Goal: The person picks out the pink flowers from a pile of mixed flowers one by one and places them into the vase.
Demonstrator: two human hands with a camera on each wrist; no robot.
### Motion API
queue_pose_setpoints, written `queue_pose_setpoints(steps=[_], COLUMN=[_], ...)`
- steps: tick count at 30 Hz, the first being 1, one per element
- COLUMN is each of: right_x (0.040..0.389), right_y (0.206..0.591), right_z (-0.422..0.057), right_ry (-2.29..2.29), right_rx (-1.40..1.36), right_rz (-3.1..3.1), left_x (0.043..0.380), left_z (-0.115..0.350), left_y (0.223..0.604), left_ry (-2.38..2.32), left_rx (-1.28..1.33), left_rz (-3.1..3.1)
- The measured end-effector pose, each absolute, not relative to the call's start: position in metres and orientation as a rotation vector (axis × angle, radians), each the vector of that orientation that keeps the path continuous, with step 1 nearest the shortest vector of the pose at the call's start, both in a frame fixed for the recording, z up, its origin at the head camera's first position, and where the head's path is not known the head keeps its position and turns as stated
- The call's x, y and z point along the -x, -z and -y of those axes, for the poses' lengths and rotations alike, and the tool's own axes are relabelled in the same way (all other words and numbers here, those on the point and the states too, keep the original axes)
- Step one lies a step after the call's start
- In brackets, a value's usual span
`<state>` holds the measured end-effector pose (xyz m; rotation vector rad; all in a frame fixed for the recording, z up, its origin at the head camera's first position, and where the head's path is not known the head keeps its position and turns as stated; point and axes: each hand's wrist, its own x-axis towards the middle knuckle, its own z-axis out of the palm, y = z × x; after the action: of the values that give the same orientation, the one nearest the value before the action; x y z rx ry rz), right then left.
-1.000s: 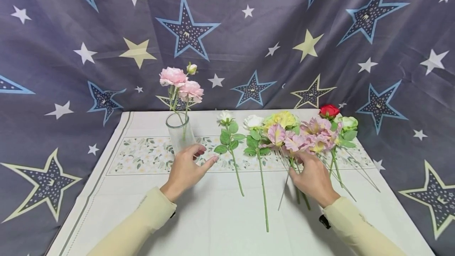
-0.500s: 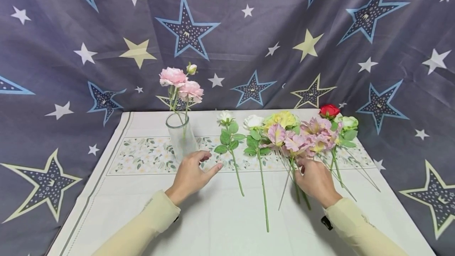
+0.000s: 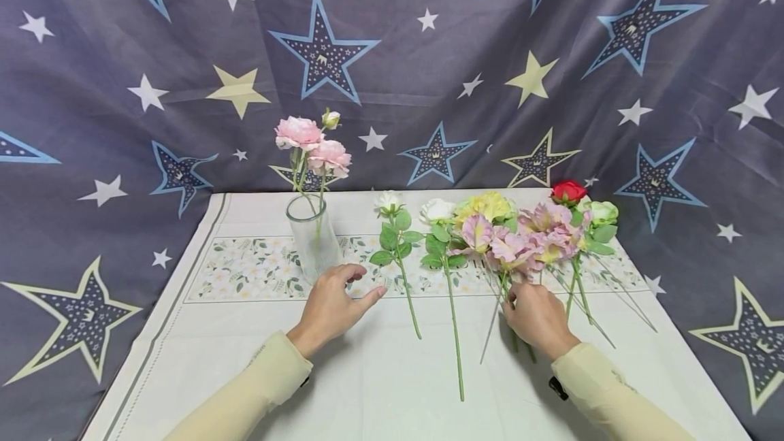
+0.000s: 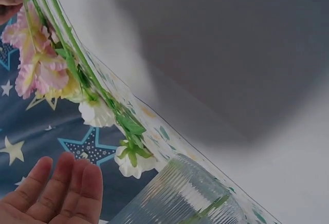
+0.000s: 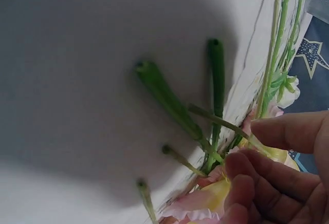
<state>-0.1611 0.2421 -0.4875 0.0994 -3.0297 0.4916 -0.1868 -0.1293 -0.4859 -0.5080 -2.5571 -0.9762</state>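
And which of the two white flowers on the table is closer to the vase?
The left white flower, nearest the glass vase; the other white flower lies farther right, its bloom beside the yellow flower.

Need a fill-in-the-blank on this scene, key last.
Both open blooms in the glass vase are coloured ____.
In the head view, the red bloom lies to the vase's ____.
The hand nearer the vase is the person's ____ one.
The backdrop is printed mainly with ____.
Key: pink; right; left; stars.
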Motion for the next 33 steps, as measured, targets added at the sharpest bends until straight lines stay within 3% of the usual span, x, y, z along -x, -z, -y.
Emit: queue_pose_setpoints(steps=[33], right_x=[0.159], right_y=[0.490], right_z=[-0.227], right_ry=[-0.651], right_rx=[-0.130], right_rz=[2.842], left_x=[0.182], left_z=[0.127], left_y=[0.491], left_ry=[1.017], left_rx=[0.473], left_rz=[2.615])
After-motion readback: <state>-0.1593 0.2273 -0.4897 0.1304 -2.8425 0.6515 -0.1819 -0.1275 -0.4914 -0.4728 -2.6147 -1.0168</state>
